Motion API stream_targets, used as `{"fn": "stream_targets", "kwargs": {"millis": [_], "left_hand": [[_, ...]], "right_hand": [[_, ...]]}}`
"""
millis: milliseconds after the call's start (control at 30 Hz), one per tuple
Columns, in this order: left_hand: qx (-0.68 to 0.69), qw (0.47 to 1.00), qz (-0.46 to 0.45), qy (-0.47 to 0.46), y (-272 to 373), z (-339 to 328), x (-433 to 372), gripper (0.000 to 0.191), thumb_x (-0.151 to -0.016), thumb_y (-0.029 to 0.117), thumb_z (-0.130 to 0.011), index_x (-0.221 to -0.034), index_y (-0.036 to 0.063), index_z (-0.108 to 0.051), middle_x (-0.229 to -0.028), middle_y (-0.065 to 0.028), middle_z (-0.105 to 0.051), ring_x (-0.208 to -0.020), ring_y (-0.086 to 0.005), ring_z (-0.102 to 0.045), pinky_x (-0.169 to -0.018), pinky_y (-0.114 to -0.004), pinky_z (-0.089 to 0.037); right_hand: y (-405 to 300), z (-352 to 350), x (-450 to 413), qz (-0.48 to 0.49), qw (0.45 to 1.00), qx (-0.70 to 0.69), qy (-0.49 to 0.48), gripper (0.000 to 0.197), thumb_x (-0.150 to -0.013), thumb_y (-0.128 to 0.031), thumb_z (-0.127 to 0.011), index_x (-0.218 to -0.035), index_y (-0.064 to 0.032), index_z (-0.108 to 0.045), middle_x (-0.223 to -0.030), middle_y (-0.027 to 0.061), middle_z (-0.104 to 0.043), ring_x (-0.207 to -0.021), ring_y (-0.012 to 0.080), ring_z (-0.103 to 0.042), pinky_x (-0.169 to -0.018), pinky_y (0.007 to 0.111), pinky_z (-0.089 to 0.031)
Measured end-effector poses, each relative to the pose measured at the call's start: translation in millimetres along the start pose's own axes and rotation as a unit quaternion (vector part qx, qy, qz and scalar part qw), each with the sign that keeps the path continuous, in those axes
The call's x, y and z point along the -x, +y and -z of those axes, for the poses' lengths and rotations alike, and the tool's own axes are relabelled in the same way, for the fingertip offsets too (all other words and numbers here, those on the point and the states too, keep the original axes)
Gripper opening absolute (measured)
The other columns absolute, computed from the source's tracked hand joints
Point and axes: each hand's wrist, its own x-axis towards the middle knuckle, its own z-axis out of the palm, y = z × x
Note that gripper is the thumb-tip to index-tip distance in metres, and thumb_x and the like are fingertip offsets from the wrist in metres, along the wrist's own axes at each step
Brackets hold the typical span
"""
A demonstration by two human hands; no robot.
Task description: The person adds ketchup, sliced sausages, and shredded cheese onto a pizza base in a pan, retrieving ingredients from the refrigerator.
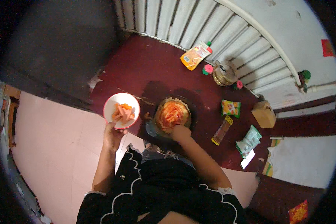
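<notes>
A white bowl with a red rim (108, 104) is in my left hand (114, 137), whose fingers grip its near edge. Orange-pink strips of food (124, 112), perhaps sausage, lie inside it. To its right, a round pizza base (170, 107) with a crimped edge is smeared with red sauce, and it rests in a dark round pan (192, 113). My right hand (181, 132) reaches over the near edge of the base, its fingers bunched and pointing down at the sauce. Whether anything is between those fingers is hidden.
On the dark red table (126, 67) stand an orange pouch (195, 56), a glass jar (224, 74) and a cardboard box (264, 114). Rightward lie a green-yellow packet (230, 108), a brown packet (222, 130), a pale green bag (248, 141) and a white card-like item (247, 159).
</notes>
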Motion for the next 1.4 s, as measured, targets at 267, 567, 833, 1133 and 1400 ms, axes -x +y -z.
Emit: {"fn": "stream_targets", "kwargs": {"millis": [267,567,833,1133,1400], "left_hand": [[-0.058,0.995,-0.008,-0.082,6,-12,19,0.073,-0.101,0.031,-0.073,-0.165,0.0142,-0.042,-0.140,-0.0115,-0.067,-0.111,-0.0204,-0.072,-0.086,-0.038,-0.065],[-0.119,0.980,-0.035,-0.155,-4,-46,16,0.078,-0.098,0.019,-0.079,-0.165,0.0139,-0.040,-0.144,-0.0100,-0.064,-0.119,-0.0193,-0.069,-0.089,-0.035,-0.062],[-0.175,0.966,-0.002,-0.191,-17,-93,30,0.073,-0.099,0.015,-0.081,-0.161,0.0123,-0.044,-0.146,-0.0040,-0.061,-0.127,-0.0156,-0.064,-0.093,-0.031,-0.059],[-0.163,0.964,0.009,-0.210,-34,-98,23,0.072,-0.100,0.005,-0.080,-0.161,0.0070,-0.041,-0.144,-0.0103,-0.060,-0.124,-0.0196,-0.070,-0.099,-0.035,-0.064],[-0.242,0.952,0.000,-0.185,-32,-106,16,0.074,-0.099,0.007,-0.081,-0.161,0.0020,-0.040,-0.145,-0.0137,-0.060,-0.123,-0.0232,-0.072,-0.096,-0.039,-0.068]], "right_hand": [[31,38,72,0.037,0.991,-0.069,0.107,0.039,-0.102,-0.039,-0.071,-0.122,-0.0078,-0.083,-0.128,0.0222,-0.079,-0.117,0.0404,-0.077,-0.101,0.050,-0.060],[-40,109,159,0.330,0.840,-0.220,0.370,0.028,-0.097,-0.014,-0.081,-0.124,-0.0111,-0.081,-0.127,0.0156,-0.074,-0.116,0.0360,-0.074,-0.098,0.045,-0.061],[-90,115,125,0.359,0.854,0.054,0.372,0.055,-0.082,-0.015,-0.086,-0.136,-0.0156,-0.073,-0.131,0.0156,-0.067,-0.121,0.0376,-0.069,-0.095,0.050,-0.062],[-76,101,105,0.389,0.857,0.047,0.334,0.035,-0.080,-0.015,-0.085,-0.113,-0.0110,-0.074,-0.120,0.0169,-0.069,-0.115,0.0385,-0.069,-0.090,0.054,-0.059],[-58,101,81,0.358,0.914,0.056,0.185,0.029,-0.089,-0.019,-0.080,-0.116,-0.0102,-0.075,-0.125,0.0176,-0.070,-0.115,0.0430,-0.068,-0.095,0.055,-0.059]]}}
